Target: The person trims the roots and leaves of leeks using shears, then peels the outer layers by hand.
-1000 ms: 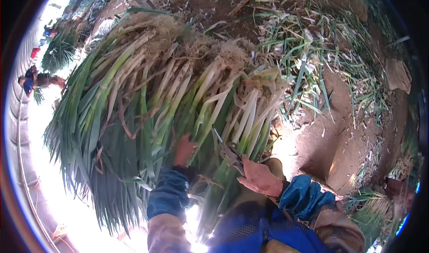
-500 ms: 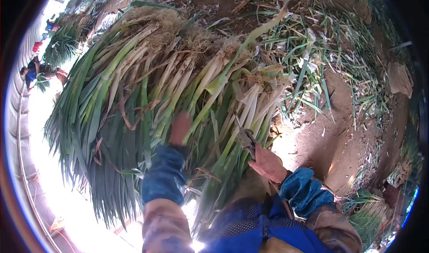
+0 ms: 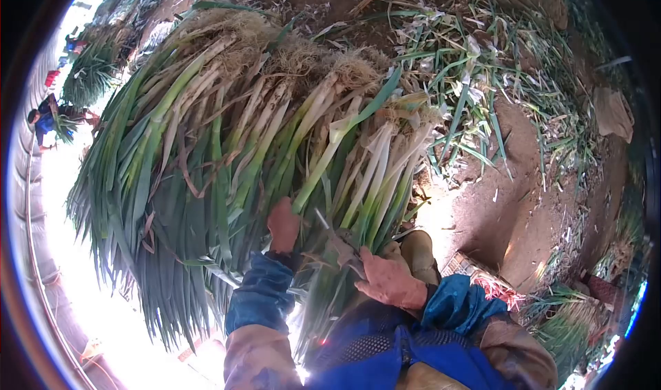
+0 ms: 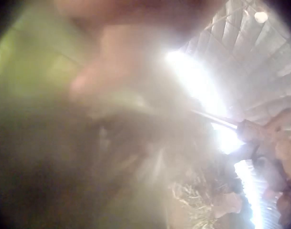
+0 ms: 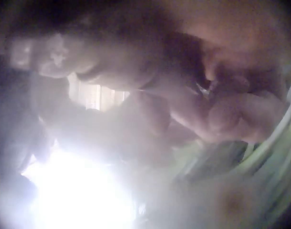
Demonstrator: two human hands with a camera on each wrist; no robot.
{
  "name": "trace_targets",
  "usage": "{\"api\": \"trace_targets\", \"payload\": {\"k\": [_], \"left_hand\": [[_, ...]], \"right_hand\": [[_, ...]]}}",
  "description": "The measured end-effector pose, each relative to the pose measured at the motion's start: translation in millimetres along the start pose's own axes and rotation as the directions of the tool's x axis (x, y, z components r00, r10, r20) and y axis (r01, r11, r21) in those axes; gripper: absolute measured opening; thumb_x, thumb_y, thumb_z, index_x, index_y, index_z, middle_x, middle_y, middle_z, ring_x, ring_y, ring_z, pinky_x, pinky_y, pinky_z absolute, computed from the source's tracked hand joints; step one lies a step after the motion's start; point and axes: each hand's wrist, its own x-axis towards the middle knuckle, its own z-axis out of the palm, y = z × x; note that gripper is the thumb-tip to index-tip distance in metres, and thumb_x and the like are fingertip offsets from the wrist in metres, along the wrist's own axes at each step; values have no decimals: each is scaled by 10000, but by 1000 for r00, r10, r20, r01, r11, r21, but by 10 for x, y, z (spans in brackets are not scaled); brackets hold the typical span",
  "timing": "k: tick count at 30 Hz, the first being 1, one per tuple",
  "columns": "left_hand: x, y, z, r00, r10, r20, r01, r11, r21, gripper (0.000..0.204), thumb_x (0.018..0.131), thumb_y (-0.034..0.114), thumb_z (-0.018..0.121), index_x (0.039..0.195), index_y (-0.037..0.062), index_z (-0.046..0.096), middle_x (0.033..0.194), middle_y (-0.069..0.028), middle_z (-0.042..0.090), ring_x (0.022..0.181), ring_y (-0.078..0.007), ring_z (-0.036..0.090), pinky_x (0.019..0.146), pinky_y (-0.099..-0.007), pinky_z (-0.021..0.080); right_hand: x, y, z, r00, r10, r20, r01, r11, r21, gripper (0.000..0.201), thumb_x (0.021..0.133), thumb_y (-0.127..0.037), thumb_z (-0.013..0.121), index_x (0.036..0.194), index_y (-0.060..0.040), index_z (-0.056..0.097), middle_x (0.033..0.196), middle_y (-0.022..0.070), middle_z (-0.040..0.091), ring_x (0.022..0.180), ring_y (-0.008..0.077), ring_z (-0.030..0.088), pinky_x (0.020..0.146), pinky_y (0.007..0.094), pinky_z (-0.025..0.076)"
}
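A heap of long green leeks [image 3: 241, 142] lies with its pale roots towards the top of the head view. My left hand [image 3: 283, 226] is over the leaves, gripping the lower end of one stalk [image 3: 327, 157] that slants up and right. To its right, my right hand [image 3: 392, 280] has its fingers curled round the handle of a metal bladed tool [image 3: 341, 247], its tip pointing up and left. The left wrist view shows a blurred left finger [image 4: 102, 71] and the tool's thin blade [image 4: 214, 118]. In the right wrist view, curled fingers [image 5: 231, 112] are hazy.
Leaf scraps [image 3: 475, 80] cover brown soil [image 3: 513, 183] at the right. A patterned basket-like object [image 3: 475, 273] is by my knee, with another leek bundle [image 3: 568, 324] at lower right. A person [image 3: 45, 120] is at the far left, near more leeks [image 3: 89, 73].
My left hand moved up over the leeks, then back down, and a stalk now extends from it. The right hand with the tool swung up and right, then returned down and left.
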Motion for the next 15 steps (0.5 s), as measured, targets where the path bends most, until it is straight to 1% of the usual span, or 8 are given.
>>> {"api": "trace_targets", "payload": {"k": [3, 6, 9, 12, 13, 14, 15], "left_hand": [[11, 36, 8, 997, -75, 6, 74, 995, 61, 331, 682, 81, 663, 996, 45, 564, 905, -201, 629, 873, -395, 592, 719, -466, 460], [-12, 75, -1, 995, -102, 7, 102, 995, -22, 327, 686, 61, 646, 998, 30, 551, 935, -209, 621, 892, -395, 588, 730, -469, 455], [-19, 177, -59, 989, -146, 29, 148, 986, -71, 261, 724, 43, 595, 976, 17, 528, 971, -219, 603, 921, -398, 574, 754, -467, 447], [49, 128, -13, 985, -165, 57, 171, 978, -119, 262, 724, 72, 608, 967, 11, 530, 965, -236, 599, 929, -413, 565, 761, -466, 448], [79, 72, -26, 985, -62, 161, 85, 987, -137, 277, 722, 92, 617, 973, 10, 533, 941, -226, 607, 916, -405, 575, 760, -457, 451], [126, -2, -53, 964, 47, 261, -3, 986, -167, 293, 719, 111, 627, 979, 9, 537, 916, -216, 616, 904, -397, 584, 758, -448, 454], [189, -58, -76, 922, 161, 352, -91, 974, -206, 310, 716, 130, 636, 985, 9, 540, 891, -206, 625, 891, -389, 593, 756, -439, 457]], "right_hand": [[-69, -42, 46, 997, -68, -34, 69, 998, 17, 718, 766, -248, 641, 1256, 120, 265, 822, 212, 553, 705, 362, 577, 628, 433, 471], [-18, -56, 105, 986, -145, -76, 144, 989, -26, 714, 769, -230, 640, 1258, 119, 254, 841, 224, 555, 718, 359, 582, 635, 432, 477], [230, -43, 124, 1000, 19, -4, -19, 1000, 12, 718, 768, -233, 639, 1256, 128, 255, 868, 240, 558, 741, 370, 587, 642, 434, 483], [354, -4, 57, 997, 2, -82, -2, 1000, 6, 697, 765, -241, 641, 1244, 115, 281, 891, 252, 559, 763, 389, 588, 645, 441, 485], [353, -68, 3, 999, 27, -44, -27, 1000, 7, 692, 763, -244, 645, 1241, 108, 289, 886, 250, 560, 766, 394, 586, 649, 442, 485], [316, -160, -73, 998, 56, -9, -56, 998, 4, 687, 760, -246, 648, 1238, 101, 298, 881, 248, 561, 768, 399, 585, 654, 443, 484], [299, -224, -149, 996, 85, 22, -85, 996, 0, 682, 757, -249, 651, 1235, 93, 306, 877, 246, 562, 771, 405, 583, 658, 444, 484]]}}
